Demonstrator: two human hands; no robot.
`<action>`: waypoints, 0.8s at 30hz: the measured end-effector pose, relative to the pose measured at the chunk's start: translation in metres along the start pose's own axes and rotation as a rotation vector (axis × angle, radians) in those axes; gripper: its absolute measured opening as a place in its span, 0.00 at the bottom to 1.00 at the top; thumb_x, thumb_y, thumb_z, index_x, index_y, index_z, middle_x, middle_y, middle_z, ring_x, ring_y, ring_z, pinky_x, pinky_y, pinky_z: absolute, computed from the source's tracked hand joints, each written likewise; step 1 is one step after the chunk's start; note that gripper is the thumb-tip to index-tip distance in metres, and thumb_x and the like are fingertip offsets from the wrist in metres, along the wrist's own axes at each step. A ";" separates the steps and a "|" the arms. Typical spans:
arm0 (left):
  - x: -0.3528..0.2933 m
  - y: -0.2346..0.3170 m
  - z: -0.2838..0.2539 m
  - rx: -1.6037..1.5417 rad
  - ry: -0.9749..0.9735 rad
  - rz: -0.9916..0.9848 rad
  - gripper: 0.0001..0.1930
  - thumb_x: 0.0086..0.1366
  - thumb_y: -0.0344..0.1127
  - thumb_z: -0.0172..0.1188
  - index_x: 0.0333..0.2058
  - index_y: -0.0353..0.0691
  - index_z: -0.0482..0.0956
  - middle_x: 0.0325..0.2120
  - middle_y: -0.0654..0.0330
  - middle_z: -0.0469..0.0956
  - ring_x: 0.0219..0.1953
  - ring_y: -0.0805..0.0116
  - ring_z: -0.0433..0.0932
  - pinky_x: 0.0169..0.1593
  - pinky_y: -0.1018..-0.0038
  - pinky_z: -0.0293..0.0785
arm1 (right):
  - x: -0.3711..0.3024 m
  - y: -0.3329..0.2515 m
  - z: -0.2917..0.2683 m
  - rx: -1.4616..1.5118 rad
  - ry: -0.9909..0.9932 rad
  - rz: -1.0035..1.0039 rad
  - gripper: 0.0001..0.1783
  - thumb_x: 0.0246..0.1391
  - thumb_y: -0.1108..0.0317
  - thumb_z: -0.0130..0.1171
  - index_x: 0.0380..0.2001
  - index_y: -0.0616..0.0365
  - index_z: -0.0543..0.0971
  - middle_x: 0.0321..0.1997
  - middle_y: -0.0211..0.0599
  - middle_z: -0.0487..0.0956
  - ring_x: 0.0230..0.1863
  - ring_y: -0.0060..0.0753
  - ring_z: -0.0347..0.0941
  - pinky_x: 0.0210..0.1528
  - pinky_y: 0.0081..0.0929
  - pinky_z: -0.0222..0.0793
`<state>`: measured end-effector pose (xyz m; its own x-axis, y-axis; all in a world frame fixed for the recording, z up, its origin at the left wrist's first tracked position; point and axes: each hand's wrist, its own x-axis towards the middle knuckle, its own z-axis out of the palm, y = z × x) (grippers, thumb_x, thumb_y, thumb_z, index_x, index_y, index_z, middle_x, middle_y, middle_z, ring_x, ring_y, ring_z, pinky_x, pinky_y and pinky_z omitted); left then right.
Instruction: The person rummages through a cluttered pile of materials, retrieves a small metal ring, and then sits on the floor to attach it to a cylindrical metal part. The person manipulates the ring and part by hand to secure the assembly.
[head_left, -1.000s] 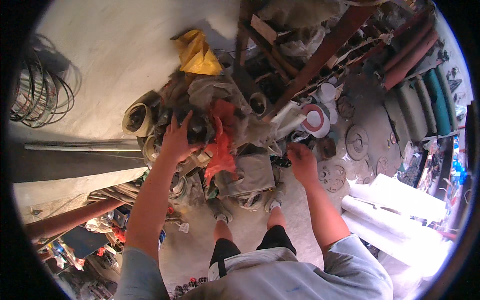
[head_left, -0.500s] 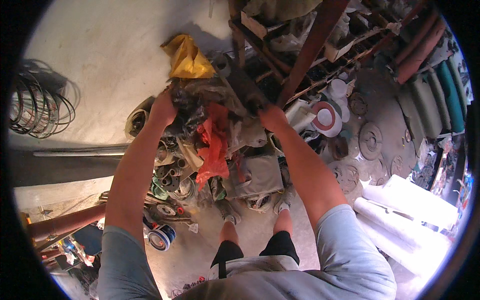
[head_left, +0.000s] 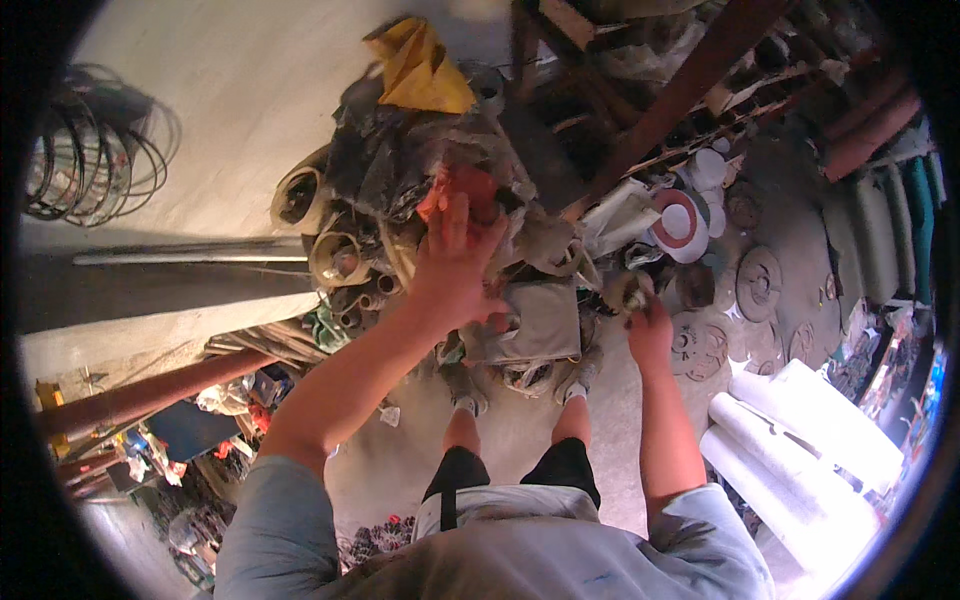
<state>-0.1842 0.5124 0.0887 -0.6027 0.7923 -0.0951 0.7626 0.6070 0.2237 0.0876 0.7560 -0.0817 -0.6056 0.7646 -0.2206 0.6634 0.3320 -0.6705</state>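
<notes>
My left hand (head_left: 452, 268) lies over the middle of a heap with its fingers spread, the fingertips at a crumpled red plastic bag (head_left: 470, 192). Under its thumb side is a grey, flat-sided bundle (head_left: 535, 322). To the right, my right hand (head_left: 651, 338) is lowered with its fingers bent at a brownish round piece (head_left: 622, 288); what exactly they grip is hidden. Dark crumpled plastic sheeting (head_left: 365, 165) covers the far part of the heap, with a yellow bag (head_left: 425, 70) on top. A dark roll (head_left: 540, 150) leans beside it.
Beige rolls (head_left: 298, 195) stand left of the heap. Wire coils (head_left: 95, 165) hang at the left wall. A rusty beam (head_left: 680, 90) slants across the far right. White rolls (head_left: 790, 470) lie at the near right, and a red-and-white disc (head_left: 679, 226) beyond my right hand.
My left hand has come off the dark plastic and moved right and nearer, onto the red bag. My right hand has left the dark roll and moved right and nearer.
</notes>
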 end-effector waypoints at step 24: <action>-0.054 -0.099 0.016 0.340 0.016 -0.350 0.29 0.57 0.44 0.72 0.56 0.38 0.77 0.63 0.46 0.68 0.63 0.41 0.70 0.64 0.43 0.66 | -0.151 0.023 -0.008 0.271 -0.296 0.403 0.32 0.61 0.74 0.49 0.70 0.60 0.65 0.36 0.40 0.82 0.26 0.26 0.78 0.26 0.25 0.70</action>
<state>-0.2231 0.4101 0.0563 -0.8382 0.5374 -0.0927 0.5453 0.8249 -0.1489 0.1975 0.6524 -0.0581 -0.4515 0.6011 -0.6595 0.7544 -0.1375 -0.6418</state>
